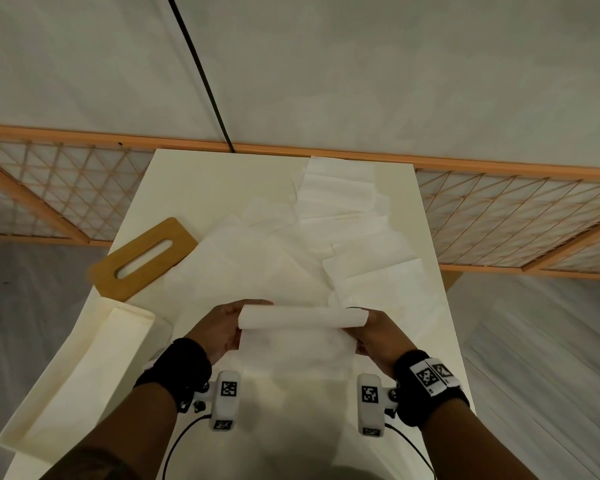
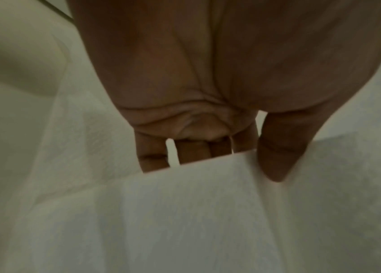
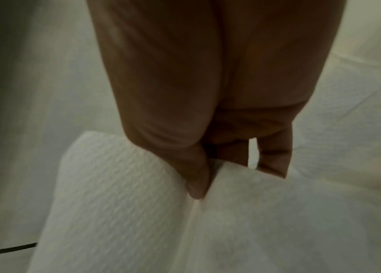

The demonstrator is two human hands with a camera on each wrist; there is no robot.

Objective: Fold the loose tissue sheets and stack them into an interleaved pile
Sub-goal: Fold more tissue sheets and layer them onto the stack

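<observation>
A white tissue sheet is held up above the near part of the white table, its top edge curling over toward me. My left hand pinches the sheet's left edge between thumb and fingers. My right hand pinches its right edge the same way. In the left wrist view the thumb lies on the tissue sheet with fingers behind it. In the right wrist view the thumb presses the tissue sheet against the fingers. Several loose tissue sheets lie spread over the table's far half.
A wooden lid with a slot lies at the left of the table. A cream open box stands at the near left, over the table's edge. A wooden lattice rail runs behind the table. A black cable crosses the background.
</observation>
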